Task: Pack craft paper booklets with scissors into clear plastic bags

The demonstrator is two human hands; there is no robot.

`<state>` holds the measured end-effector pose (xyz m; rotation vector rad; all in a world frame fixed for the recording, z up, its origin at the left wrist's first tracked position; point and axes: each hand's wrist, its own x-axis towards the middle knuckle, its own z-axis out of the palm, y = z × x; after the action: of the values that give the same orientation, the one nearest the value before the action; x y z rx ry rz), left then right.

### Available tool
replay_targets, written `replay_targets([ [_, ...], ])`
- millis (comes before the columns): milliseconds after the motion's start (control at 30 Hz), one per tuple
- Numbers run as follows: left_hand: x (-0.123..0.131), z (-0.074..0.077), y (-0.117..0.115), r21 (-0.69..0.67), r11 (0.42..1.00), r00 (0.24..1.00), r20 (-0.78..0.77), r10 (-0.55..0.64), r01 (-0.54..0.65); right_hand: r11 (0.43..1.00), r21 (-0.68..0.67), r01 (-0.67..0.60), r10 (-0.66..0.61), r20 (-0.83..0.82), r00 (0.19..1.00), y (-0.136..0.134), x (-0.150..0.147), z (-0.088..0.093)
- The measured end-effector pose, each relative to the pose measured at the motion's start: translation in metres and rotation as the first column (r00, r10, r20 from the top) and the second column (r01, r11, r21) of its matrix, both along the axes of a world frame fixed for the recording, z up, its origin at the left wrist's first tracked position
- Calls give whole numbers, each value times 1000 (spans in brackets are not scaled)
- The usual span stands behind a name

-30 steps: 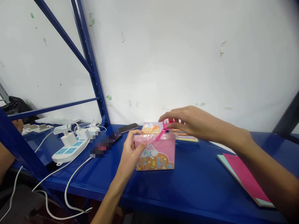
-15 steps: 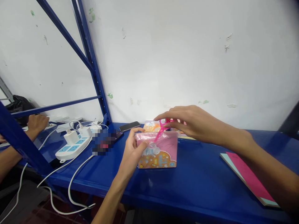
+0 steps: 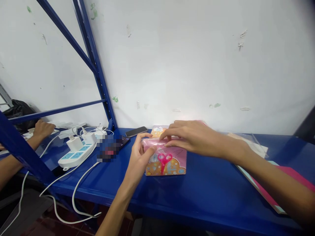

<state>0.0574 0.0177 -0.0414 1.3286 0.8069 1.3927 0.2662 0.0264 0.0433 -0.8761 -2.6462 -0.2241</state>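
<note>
A clear plastic bag with a pink and orange printed card [image 3: 177, 167] stands on the blue table, its lower edge toward me. Pink-handled scissors [image 3: 164, 159] lie upright within its outline, handles up, seemingly inside the plastic. My left hand [image 3: 140, 157] grips the bag's left side, thumb in front and fingers behind. At the top edge, my right hand [image 3: 188, 136] pinches the plastic between thumb and fingers. Behind the bag, a second printed piece [image 3: 158, 131] shows in part, the rest hidden by my right hand.
Left of the bag are a dark phone [image 3: 136, 131], a partly blurred phone [image 3: 113, 149] and a white power strip [image 3: 78, 154] with cables. Pink and pale-blue sheets [image 3: 270, 190] lie at right. A blue rack post [image 3: 100, 65] and another person's hand [image 3: 43, 128] are at left.
The pink scissors have gone from my right hand down into the bag's outline. My right hand has moved slightly left and down onto the bag's top edge. My left hand stays put.
</note>
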Motion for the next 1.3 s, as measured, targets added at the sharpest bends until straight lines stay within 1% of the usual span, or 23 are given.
replay_targets([
  [133, -3, -1, 1, 19, 1000, 1000, -11, 9, -9, 997, 33, 69, -68, -19, 997, -1, 6, 3],
  [267, -9, 0, 3, 42, 999, 999, -26, -28, 29, 992, -36, 120, -118, 37, 992, 6, 16, -1],
  [333, -12, 3, 3, 50, 998, 994, -97, -42, 47, 985, -69, 157, -151, 90, 984, 11, 20, -2],
  [400, -16, 6, 4, 75, 997, 977, -214, -21, 38, 979, -99, 178, -167, 113, 979, 15, 22, -1],
  [500, -20, 7, 6, 134, 991, 936, -348, 58, -11, 980, -141, 143, -130, 95, 987, 16, 24, 3],
  [567, -21, 7, 8, 156, 987, 923, -375, 88, -31, 981, -153, 122, -111, 77, 991, 15, 25, 6],
  [800, -23, 5, 10, 195, 977, 910, -383, 158, -87, 977, -188, 104, -92, 70, 993, 9, 27, 13],
  [967, -27, 3, 11, 199, 980, 905, -409, 113, -32, 962, -234, 143, -144, 10, 989, 8, 29, 14],
  [1067, -28, 1, 12, 224, 974, 898, -420, 127, -32, 950, -284, 133, -143, -16, 990, 8, 30, 13],
  [1133, -28, 1, 13, 223, 974, 906, -403, 129, -39, 942, -303, 142, -152, -9, 988, 9, 30, 13],
  [1233, -28, 3, 15, 186, 982, 936, -338, 101, -38, 938, -306, 162, -168, 7, 986, 14, 30, 14],
  [1300, -28, 2, 16, 134, 991, 957, -284, 57, -20, 932, -337, 134, -146, -11, 989, 18, 32, 15],
])
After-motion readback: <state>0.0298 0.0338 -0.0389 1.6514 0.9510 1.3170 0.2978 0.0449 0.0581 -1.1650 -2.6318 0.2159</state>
